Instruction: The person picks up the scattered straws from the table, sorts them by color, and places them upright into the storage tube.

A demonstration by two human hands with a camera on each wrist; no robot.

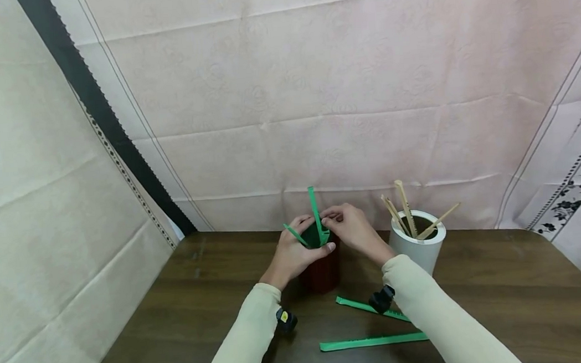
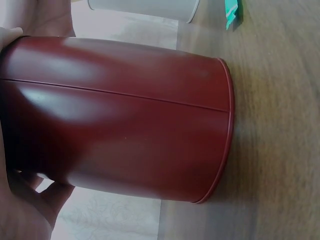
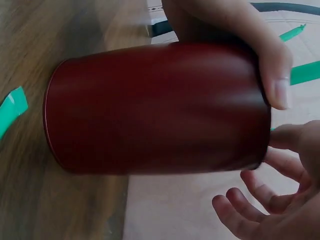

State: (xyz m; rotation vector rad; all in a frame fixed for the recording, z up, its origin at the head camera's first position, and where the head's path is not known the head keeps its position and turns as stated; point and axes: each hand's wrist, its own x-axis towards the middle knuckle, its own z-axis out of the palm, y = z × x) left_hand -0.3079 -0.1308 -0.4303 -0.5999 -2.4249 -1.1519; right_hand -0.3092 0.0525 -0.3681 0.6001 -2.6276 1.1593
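A dark red cylindrical container (image 2: pixel 120 130) stands on the wooden table in the middle of the head view. My left hand (image 1: pixel 295 256) grips it near the top, the thumb along the near rim and the fingers round the far side. Several slim green stick packets (image 1: pixel 314 205) poke out of its mouth, leaning different ways. At the rim, my right hand (image 1: pixel 350 228) has thumb and forefinger together, pinching a green packet at the opening; the other fingers are loosely bent, as the right wrist view shows. The lower ends of the packets are hidden inside.
On the right, a white cylindrical container (image 1: pixel 416 248) holds several beige sticks (image 1: pixel 406 208). Two more green packets lie on the table (image 1: pixel 219 330), one (image 1: pixel 372 342) near the front and another (image 1: pixel 355 304) partly behind my right wrist. A pale cloth (image 1: pixel 315 91) hangs behind the table.
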